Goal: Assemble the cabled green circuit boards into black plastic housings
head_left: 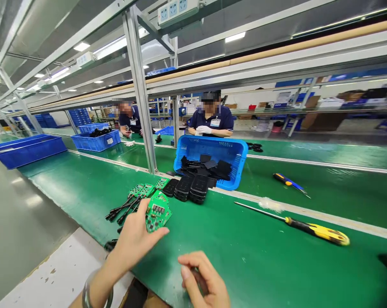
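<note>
Left hand [136, 235]: 1 circuit board [160, 216], display [158, 208] up, long axis seemingly fore-aft.

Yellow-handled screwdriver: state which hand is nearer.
Right. The right hand is left of the screwdriver, nearer the camera; the left hand is farther left, at a circuit board.

The left hand [137, 237] at seven o'clock spreads thumb and forefinger apart, while the right hand [206, 278] at six curls loosely, fingertips toward ten.

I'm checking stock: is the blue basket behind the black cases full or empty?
Partly filled: black pieces lie in the basket, below its upper rim.
</note>
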`<state>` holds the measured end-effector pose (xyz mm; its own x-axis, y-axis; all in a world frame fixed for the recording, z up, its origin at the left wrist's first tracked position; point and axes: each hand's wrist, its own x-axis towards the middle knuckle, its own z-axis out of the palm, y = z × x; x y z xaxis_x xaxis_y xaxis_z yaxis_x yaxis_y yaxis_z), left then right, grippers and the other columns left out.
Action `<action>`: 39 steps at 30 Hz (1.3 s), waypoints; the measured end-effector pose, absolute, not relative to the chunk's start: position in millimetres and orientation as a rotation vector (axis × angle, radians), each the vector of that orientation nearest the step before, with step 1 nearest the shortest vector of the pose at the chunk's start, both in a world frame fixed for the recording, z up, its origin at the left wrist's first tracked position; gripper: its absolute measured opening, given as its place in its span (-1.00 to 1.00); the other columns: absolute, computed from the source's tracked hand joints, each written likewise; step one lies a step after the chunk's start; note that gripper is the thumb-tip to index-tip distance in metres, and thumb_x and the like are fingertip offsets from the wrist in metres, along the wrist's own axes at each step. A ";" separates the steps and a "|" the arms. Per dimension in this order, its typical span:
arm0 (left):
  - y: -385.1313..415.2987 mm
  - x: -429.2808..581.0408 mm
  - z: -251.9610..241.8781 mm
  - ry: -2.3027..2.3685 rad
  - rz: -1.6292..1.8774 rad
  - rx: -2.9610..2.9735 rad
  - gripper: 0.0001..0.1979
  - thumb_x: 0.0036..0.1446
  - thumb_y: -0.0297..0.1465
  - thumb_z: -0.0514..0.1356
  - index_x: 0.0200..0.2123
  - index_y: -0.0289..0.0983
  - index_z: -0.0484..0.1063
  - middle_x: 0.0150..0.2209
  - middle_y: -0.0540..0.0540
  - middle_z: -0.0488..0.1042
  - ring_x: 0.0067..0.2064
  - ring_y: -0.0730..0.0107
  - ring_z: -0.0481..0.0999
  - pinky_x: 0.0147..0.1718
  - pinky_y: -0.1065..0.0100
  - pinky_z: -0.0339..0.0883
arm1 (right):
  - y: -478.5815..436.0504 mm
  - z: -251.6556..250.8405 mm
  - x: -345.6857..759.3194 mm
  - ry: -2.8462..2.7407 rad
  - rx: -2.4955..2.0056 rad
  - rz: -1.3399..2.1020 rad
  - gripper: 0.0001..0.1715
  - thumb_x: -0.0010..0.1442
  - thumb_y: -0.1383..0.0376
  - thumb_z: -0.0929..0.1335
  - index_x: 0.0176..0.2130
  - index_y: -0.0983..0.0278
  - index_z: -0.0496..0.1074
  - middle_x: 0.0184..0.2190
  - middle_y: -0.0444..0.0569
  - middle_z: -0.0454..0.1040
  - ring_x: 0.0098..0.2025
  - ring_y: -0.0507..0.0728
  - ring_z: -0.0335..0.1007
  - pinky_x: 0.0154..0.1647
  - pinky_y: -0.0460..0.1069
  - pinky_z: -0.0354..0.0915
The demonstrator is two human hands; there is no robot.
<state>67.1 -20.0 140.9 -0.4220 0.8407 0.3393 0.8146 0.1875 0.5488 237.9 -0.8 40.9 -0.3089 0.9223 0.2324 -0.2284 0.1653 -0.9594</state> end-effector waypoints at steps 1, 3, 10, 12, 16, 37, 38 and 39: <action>-25.3 80.1 136.1 2.313 1.155 1.617 -0.42 -0.11 -0.23 0.41 -0.04 -0.21 0.29 -0.44 0.01 0.51 -0.46 0.21 0.47 -0.46 0.36 0.21 | 3.0 52.8 237.7 -1.374 -0.732 1.342 -0.73 0.17 0.06 0.41 -0.32 0.17 0.61 -0.40 -0.01 0.46 -0.41 0.12 0.36 -0.43 -0.06 0.29; -32.3 102.2 125.6 2.178 1.275 1.488 -0.47 -0.13 -0.25 0.42 -0.10 -0.19 0.31 -0.51 0.03 0.48 -0.50 0.19 0.47 -0.50 0.37 0.18 | 10.2 71.1 237.7 -1.383 -0.745 1.296 -0.74 0.16 0.08 0.41 -0.31 0.20 0.59 -0.37 0.00 0.47 -0.34 0.14 0.39 -0.38 -0.07 0.31; -37.9 143.7 87.6 1.897 1.520 1.266 -0.58 -0.13 -0.33 0.44 -0.20 -0.11 0.36 -0.45 -0.05 0.55 -0.45 0.14 0.52 -0.43 0.35 0.24 | 21.0 78.7 245.1 -1.342 -0.851 1.387 -0.60 0.08 -0.01 0.42 -0.49 0.27 0.45 -0.53 -0.12 0.32 -0.49 0.07 0.21 -0.49 -0.07 0.17; -38.9 150.0 79.7 1.856 1.563 1.250 -0.62 -0.07 -0.32 0.41 -0.19 -0.11 0.36 -0.46 -0.06 0.53 -0.44 0.13 0.52 -0.42 0.35 0.22 | 24.4 75.2 248.3 -1.344 -0.837 1.411 -0.58 0.08 -0.02 0.42 -0.50 0.26 0.41 -0.54 -0.14 0.28 -0.49 0.06 0.18 -0.47 -0.07 0.15; -37.2 152.3 72.3 1.903 1.478 1.333 -0.66 0.04 -0.27 0.33 -0.12 -0.12 0.34 -0.39 -0.12 0.55 -0.40 0.07 0.52 -0.39 0.33 0.21 | 21.8 68.3 250.3 -1.392 -0.828 1.381 -0.61 0.16 0.01 0.36 -0.48 0.25 0.34 -0.53 -0.16 0.25 -0.48 0.06 0.16 -0.46 -0.07 0.15; 2.3 78.7 109.2 2.243 0.361 1.721 -0.12 0.01 -0.33 0.33 0.33 -0.46 0.04 0.07 -0.38 0.46 0.09 -0.04 0.46 -0.03 0.24 0.30 | 288.4 71.1 395.3 -1.891 -1.841 0.145 -0.65 0.14 0.31 0.23 -0.44 0.41 0.55 -0.18 0.52 0.42 -0.01 0.66 0.27 -0.21 0.36 0.15; 9.8 69.4 111.4 2.278 0.327 1.732 -0.06 0.00 -0.30 0.36 0.34 -0.49 -0.01 0.15 -0.44 0.39 0.15 -0.06 0.42 0.03 0.22 0.28 | 290.1 69.4 395.0 -1.929 -1.797 0.129 -0.64 0.15 0.31 0.21 -0.37 0.40 0.55 -0.14 0.50 0.42 0.01 0.64 0.27 -0.17 0.36 0.15; 18.1 59.4 113.0 2.319 0.310 1.735 -0.02 0.01 -0.25 0.38 0.35 -0.52 -0.03 0.19 -0.49 0.33 0.18 -0.10 0.39 0.06 0.20 0.27 | 290.2 67.8 392.9 -1.961 -1.751 0.117 -0.63 0.16 0.31 0.19 -0.32 0.38 0.55 -0.10 0.47 0.43 0.02 0.61 0.28 -0.14 0.36 0.15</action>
<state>59.4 18.1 113.0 -0.2736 0.9602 -0.0559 0.9119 0.2774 0.3025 392.9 290.2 67.8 -0.0439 0.9503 0.3084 0.9069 0.1674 -0.3868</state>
